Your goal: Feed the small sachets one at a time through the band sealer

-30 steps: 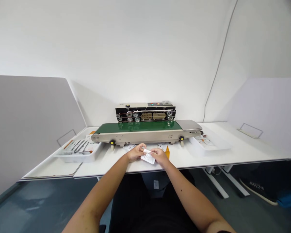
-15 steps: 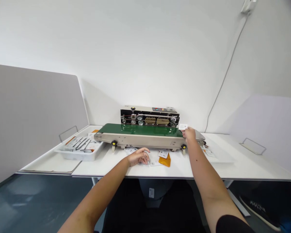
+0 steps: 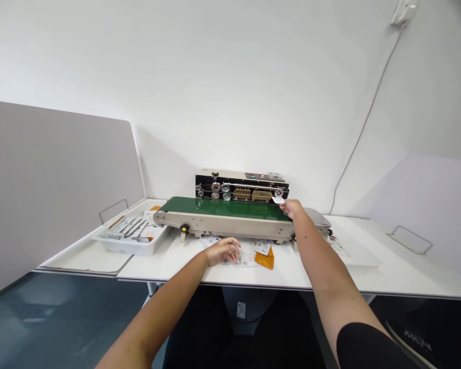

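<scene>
My right hand (image 3: 292, 208) pinches a small white packet (image 3: 278, 200) by its edge. The packet is over the right part of the green conveyor belt (image 3: 223, 207), close to the rollers of the band sealing machine (image 3: 242, 185). My left hand (image 3: 223, 251) hovers or rests low at the front of the table, its fingers loosely bent and apart. Beneath those fingers are small printed packets (image 3: 249, 260), partly hidden. Just right of them, an orange packet (image 3: 266, 259) lies under another white printed packet (image 3: 263, 248).
At the left stands a white plastic tray (image 3: 128, 248) with dark slender tools and packets in it. A flat white tray (image 3: 357, 256) lies to the right of the conveyor. Grey partitions (image 3: 61, 184) flank the table (image 3: 169, 269), and a cable (image 3: 369, 115) runs down the wall.
My right hand has moved the white packet leftward, from the belt's right end to near the sealer's rollers. My left hand has barely moved. The view has shifted slightly.
</scene>
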Tool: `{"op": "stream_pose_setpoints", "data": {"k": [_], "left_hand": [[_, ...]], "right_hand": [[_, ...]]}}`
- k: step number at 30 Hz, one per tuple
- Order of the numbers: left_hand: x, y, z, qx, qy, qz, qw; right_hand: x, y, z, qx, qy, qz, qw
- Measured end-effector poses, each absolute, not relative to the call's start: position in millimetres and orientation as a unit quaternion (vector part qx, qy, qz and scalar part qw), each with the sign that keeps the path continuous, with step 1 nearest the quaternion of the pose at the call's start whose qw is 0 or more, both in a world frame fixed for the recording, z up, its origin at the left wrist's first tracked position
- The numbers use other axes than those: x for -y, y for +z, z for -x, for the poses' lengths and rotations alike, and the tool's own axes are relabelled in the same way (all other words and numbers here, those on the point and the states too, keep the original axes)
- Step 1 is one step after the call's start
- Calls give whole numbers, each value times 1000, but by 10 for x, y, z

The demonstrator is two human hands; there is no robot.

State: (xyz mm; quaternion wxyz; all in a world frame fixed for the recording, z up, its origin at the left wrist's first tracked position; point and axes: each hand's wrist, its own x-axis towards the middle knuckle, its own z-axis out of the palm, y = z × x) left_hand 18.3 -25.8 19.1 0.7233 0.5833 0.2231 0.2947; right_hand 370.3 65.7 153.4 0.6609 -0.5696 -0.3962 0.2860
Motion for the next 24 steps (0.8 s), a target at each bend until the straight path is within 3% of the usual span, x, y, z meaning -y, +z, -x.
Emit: {"op": "stream_pose_setpoints", "data": {"k": [3, 7, 11, 17, 20, 24], "left_hand": [[258, 193, -191, -224, 297, -584, 722], [244, 181, -191, -220, 295, -584, 723], [223, 151, -177, -210, 288, -591, 723], [220, 143, -170, -206, 288, -593, 723], [237, 166, -174, -204, 291, -592, 724], [254, 190, -184, -216, 291, -589, 722]], "right_hand": [[-469, 1535, -3606, 403, 217, 596, 660], [110, 1151, -3273, 558, -18, 571, 602], [649, 444, -2908, 716, 6, 559, 417], [750, -134, -2877, 690, 1, 659, 301], [693, -186, -2925, 700, 41, 658, 274], [701, -184, -2983, 726, 51, 613, 309]]}}
